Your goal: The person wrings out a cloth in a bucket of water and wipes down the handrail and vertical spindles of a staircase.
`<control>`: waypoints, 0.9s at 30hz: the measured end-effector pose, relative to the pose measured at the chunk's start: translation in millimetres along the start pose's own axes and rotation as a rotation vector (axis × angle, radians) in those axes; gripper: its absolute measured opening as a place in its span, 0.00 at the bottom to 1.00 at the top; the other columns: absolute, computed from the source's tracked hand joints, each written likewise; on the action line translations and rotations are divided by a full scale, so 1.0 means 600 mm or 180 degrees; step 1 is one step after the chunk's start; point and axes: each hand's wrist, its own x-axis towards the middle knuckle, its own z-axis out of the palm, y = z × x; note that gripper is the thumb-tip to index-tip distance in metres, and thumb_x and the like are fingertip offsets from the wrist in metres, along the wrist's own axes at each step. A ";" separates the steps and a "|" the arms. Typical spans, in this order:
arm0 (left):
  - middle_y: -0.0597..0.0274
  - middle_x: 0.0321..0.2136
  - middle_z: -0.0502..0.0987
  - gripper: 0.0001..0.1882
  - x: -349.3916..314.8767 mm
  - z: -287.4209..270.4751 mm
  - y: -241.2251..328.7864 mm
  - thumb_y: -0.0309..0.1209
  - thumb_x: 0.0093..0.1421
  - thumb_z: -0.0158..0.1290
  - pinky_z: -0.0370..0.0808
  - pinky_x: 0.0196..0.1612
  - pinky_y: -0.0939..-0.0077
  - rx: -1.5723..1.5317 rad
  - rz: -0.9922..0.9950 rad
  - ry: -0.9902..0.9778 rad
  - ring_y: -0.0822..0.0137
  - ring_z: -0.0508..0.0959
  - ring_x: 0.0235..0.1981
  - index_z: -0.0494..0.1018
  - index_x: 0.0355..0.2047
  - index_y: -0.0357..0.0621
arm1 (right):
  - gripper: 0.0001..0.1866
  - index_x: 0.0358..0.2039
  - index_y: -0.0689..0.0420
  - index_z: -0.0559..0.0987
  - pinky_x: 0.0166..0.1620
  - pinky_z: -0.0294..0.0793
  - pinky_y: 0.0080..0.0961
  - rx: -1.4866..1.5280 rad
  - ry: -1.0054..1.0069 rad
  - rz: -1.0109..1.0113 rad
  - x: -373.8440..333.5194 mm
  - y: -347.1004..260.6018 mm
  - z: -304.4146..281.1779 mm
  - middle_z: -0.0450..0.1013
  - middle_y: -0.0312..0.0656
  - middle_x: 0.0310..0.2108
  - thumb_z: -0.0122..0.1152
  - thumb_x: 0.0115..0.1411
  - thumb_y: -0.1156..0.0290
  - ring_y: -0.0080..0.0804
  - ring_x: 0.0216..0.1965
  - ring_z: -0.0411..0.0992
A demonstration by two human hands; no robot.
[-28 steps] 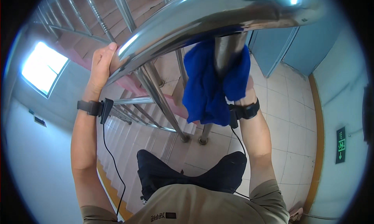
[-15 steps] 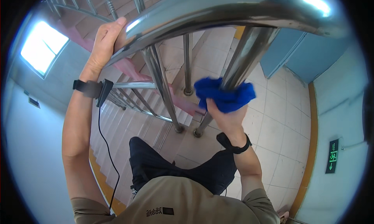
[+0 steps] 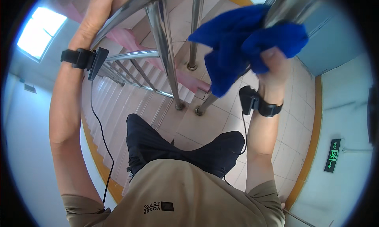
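A bright blue cloth (image 3: 233, 49) wraps the upper part of a thick steel post (image 3: 294, 8) at the upper right, with loose folds hanging down beside it. My right hand (image 3: 275, 67) is closed on the cloth, thumb on the near side; the other fingers are hidden behind the folds. At the upper left, my left hand (image 3: 103, 8) grips the shiny steel handrail (image 3: 130, 10). Its fingertips are cut off by the top edge or hidden. Black straps with small devices circle both wrists.
Thinner balusters (image 3: 162, 41) and a lower bar stand between me and the stairs (image 3: 114, 120), which descend at left. A pinkish strip runs along the steps. Tiled floor (image 3: 225, 116) lies at right, bordered by a wall with a green-lit sign (image 3: 333, 156). A bright window (image 3: 40, 33) is at far left.
My right hand and the cloth have moved up the post, and the cloth has spread out wider. The view has shifted, so the handrail's curved top has mostly left the picture.
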 end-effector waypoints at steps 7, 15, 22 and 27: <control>0.71 0.22 0.72 0.29 0.012 -0.016 -0.036 0.49 0.73 0.39 0.64 0.29 0.75 -0.0578 -0.0196 -0.0886 0.77 0.68 0.26 0.80 0.32 0.37 | 0.29 0.55 0.66 0.70 0.51 0.79 0.35 -0.0698 -0.0688 -0.0077 -0.102 0.106 -0.014 0.76 0.50 0.48 0.68 0.53 0.78 0.38 0.49 0.77; 0.75 0.17 0.62 0.24 0.036 -0.060 -0.147 0.48 0.73 0.41 0.54 0.25 0.78 0.0078 0.0115 -0.0872 0.78 0.57 0.19 0.73 0.28 0.44 | 0.43 0.61 0.61 0.60 0.53 0.80 0.40 0.0463 0.0124 0.1219 -0.283 0.257 -0.046 0.75 0.51 0.49 0.68 0.44 0.87 0.43 0.49 0.79; 0.76 0.17 0.60 0.22 0.022 -0.060 -0.130 0.46 0.74 0.40 0.55 0.25 0.79 0.0277 0.0031 -0.0620 0.77 0.58 0.19 0.73 0.30 0.45 | 0.40 0.60 0.59 0.66 0.56 0.79 0.38 0.0746 0.0619 0.1567 -0.405 0.370 -0.071 0.76 0.46 0.50 0.66 0.44 0.89 0.40 0.49 0.79; 0.64 0.18 0.69 0.24 0.058 -0.165 -0.302 0.35 0.76 0.36 0.67 0.30 0.70 0.0755 0.0817 -0.0702 0.67 0.70 0.24 0.70 0.21 0.43 | 0.31 0.54 0.60 0.75 0.56 0.77 0.32 0.1325 0.1128 0.2101 -0.453 0.390 -0.070 0.79 0.41 0.47 0.62 0.45 0.87 0.33 0.49 0.78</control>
